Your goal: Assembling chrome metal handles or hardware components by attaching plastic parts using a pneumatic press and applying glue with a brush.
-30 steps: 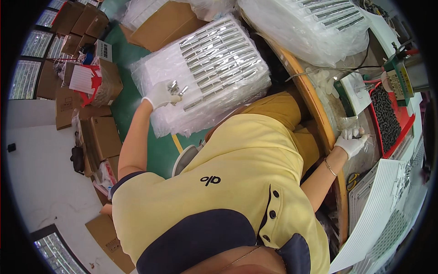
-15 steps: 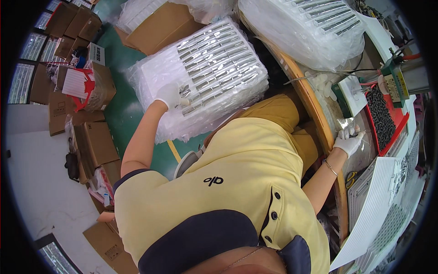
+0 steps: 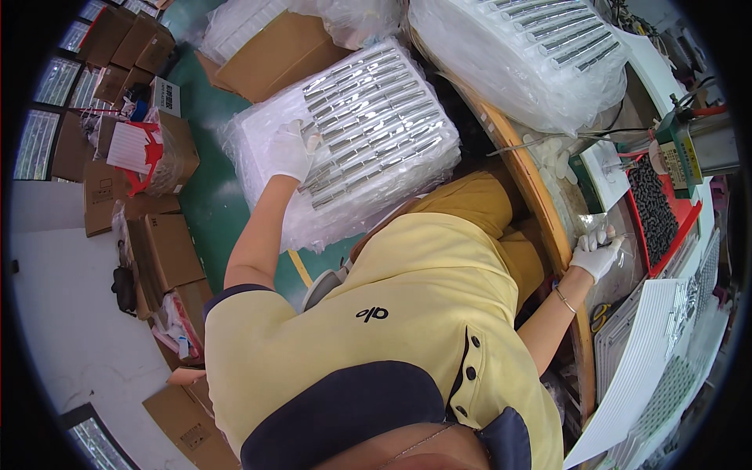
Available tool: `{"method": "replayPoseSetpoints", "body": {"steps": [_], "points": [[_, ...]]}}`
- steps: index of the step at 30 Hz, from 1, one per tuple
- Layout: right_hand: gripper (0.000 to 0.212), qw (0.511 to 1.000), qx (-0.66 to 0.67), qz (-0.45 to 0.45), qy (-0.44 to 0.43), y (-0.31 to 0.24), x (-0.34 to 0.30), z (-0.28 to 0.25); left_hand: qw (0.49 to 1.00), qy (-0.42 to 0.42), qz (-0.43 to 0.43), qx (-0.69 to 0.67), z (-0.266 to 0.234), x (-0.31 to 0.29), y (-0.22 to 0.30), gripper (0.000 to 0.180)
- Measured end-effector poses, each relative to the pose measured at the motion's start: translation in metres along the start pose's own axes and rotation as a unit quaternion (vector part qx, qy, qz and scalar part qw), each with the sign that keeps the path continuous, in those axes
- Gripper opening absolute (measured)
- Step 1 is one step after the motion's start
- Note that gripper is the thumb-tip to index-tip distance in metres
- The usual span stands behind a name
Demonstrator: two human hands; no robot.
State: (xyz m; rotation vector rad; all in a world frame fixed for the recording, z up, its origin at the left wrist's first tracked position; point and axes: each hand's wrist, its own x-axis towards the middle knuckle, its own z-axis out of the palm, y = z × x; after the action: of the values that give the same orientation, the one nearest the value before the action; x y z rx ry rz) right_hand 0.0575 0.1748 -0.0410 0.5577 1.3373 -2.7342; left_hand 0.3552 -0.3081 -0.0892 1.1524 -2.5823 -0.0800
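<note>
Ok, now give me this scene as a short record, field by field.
Left hand: white-gloved left hand, fingers at the near ends of the silver tubes; grip unclear
Right hand: white-gloved right hand over the bench, fingers curled; contents too small to tell
Tubes: side by side in rows on a white tray with clear plastic around it
Red bin: black parts, beyond the right hand
Scissors: yellow-handled, on the bench
Carton: brown, open, beyond the white tray
</note>
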Motion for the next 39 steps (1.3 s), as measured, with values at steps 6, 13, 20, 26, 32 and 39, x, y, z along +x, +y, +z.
{"method": "replayPoseSetpoints", "body": {"steps": [6,13,20,26,32,39], "points": [[0.042,1.0,0.012,0.008,-0.009,-0.001,-0.001,0.001,0.992,0.084,0.049,-0.08,-0.026,-0.021,-0.013,0.035],[0.041,1.0,0.009,0.009,0.004,-0.001,0.002,0.003,0.987,-0.029,0.147,-0.062,-0.034,-0.073,-0.006,0.019],[0.041,1.0,0.004,0.008,-0.02,-0.001,0.0,0.002,0.995,0.026,0.055,-0.078,-0.021,-0.057,-0.01,0.019],[0.039,0.999,0.004,0.016,-0.045,-0.002,0.001,0.001,0.999,0.018,0.024,-0.041,-0.027,-0.024,-0.009,0.022],[0.037,1.0,-0.01,0.017,-0.02,0.0,-0.004,0.004,0.999,-0.022,0.023,0.006,-0.014,0.0,-0.032,0.024],[0.037,1.0,-0.015,0.013,-0.01,-0.001,-0.004,0.008,0.981,0.03,0.003,-0.193,-0.002,-0.014,-0.037,0.04]]}}
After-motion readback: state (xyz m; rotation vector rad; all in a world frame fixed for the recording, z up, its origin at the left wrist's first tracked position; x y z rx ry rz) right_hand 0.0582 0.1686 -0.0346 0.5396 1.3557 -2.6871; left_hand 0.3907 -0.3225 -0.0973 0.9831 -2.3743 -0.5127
